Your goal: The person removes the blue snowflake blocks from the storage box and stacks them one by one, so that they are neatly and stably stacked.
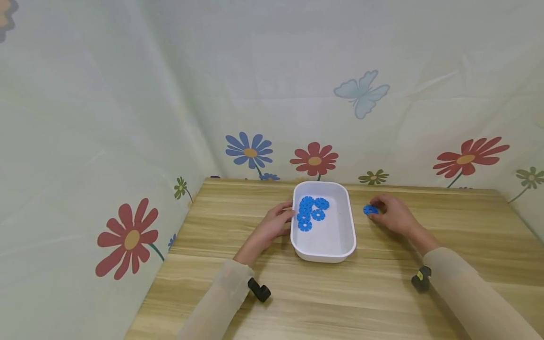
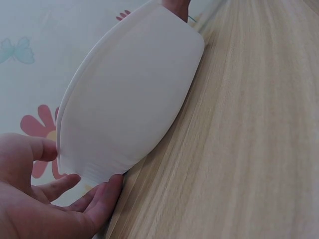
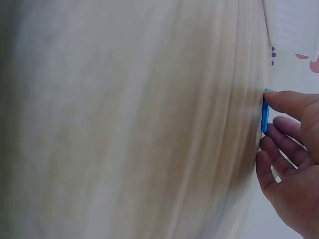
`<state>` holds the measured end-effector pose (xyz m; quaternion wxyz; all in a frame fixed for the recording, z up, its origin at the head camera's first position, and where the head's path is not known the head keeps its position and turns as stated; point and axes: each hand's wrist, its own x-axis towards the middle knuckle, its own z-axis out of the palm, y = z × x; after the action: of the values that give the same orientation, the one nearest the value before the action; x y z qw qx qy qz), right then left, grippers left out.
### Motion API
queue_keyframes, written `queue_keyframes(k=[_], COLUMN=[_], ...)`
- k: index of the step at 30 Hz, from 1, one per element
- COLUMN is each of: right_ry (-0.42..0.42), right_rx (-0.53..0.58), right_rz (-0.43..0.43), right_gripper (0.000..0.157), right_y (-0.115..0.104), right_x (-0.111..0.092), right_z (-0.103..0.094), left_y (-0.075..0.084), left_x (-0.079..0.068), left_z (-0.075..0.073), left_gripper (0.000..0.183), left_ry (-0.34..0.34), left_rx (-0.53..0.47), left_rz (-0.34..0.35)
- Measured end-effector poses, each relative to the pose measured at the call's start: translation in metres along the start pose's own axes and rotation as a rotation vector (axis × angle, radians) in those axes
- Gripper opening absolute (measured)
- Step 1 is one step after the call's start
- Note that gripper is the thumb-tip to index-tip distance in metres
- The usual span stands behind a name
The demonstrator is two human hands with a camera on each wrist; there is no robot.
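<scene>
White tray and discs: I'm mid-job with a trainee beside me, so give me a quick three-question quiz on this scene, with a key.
1. Multiple choice: in the head view, which side of the white tray does the left grip touch?
A) the far end
B) the right side
C) the left side

2. True or false: the disc that the right grip pinches is inside the tray.

3. Fill in the blank: the discs in the tray are ____ in colour.

Key: 1. C. 2. False; it is outside, to the right of the tray in the head view. 3. Blue.
</scene>
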<state>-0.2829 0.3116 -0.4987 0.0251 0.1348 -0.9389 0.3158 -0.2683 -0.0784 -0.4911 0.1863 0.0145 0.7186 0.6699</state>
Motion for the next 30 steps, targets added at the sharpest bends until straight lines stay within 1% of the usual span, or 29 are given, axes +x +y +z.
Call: queue_keyframes(k=[6,13,17,21,24,27,30], right_ry=[0.003,-0.005,-0.014,-0.029,-0.026,-0.003,0.019], right_rx=[-0.005,0.004,0.042,0.118,0.152,0.167,0.169], right_rz=[-0.001,0.022,0.028,0.041,0.045,0.036,0.01], right_gripper=[0.039,0.04,0.043,0.047,0.048,0.046,0.043], right_y=[-0.001,0.0,0.002,0.005,0.004,-0.002,-0.014], right_x=[-0.002,-0.003,-0.004,-0.006,-0.006,-0.005,-0.006], right_z=[-0.002,-0.003,-0.005,-0.011,-0.018,-0.028,-0.039], left_y=[-0.002,-0.001,-0.001,-0.001,-0.002,-0.002,-0.001], left_x=[0.001,0.002,0.002,0.002,0.003,0.003,0.004], left_z=[0.001,0.001,0.002,0.002,0.002,0.001,0.0], left_gripper=[0.051,0.051,0.051,0.052,0.051,0.05,0.051], left_ry=[-0.007,-0.012,-0.014,-0.016,-0.012,-0.005,0.0], left_rx=[-0.006,-0.014,-0.015,-0.01,-0.01,-0.008,-0.005], left_rz=[0.009,0.005,0.002,-0.005,-0.01,-0.005,-0.002])
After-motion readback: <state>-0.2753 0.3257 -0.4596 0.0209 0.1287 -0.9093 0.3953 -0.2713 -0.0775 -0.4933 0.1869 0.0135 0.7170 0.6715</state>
